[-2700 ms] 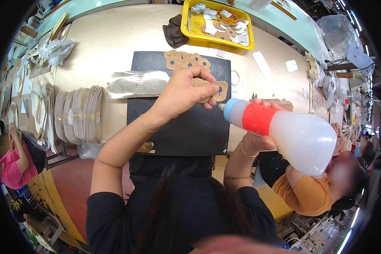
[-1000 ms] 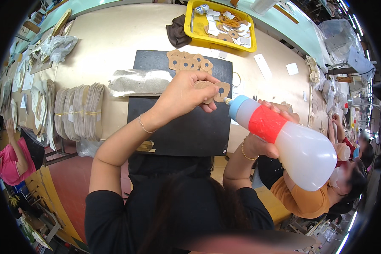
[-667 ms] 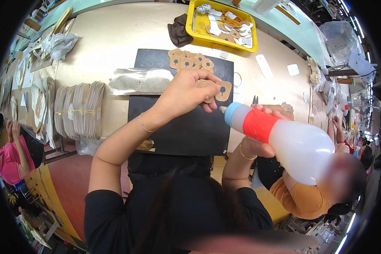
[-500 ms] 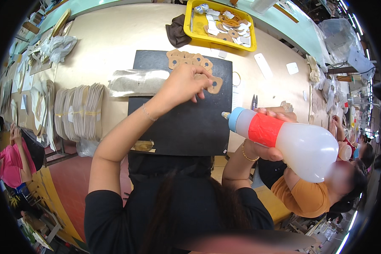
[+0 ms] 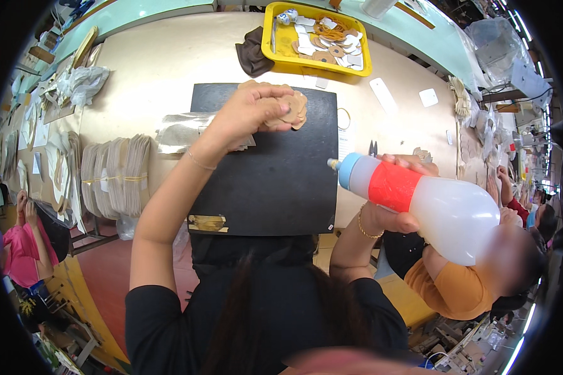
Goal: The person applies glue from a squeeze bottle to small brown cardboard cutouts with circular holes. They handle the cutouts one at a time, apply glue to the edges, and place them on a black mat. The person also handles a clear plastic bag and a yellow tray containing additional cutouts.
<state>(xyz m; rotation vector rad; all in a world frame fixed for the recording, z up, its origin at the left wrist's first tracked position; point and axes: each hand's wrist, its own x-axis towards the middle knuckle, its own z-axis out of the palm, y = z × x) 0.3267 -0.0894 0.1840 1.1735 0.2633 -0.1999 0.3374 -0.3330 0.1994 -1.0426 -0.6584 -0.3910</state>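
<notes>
On the desk (image 5: 169, 62), the left hand (image 5: 250, 112) rests at the far edge of the black mat (image 5: 275, 181), fingers closed on tan cut-outs (image 5: 292, 107) it partly hides. Right of the mat, the right hand (image 5: 399, 194) grips a translucent squeeze bottle (image 5: 419, 197), nozzle toward the mat.

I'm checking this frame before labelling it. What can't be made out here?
- Head view: the left hand covers most of the tan pieces, so their count is unclear.
- The right hand is largely hidden behind the squeeze bottle.
- Pieces in the yellow tray are too small to identify.
</notes>
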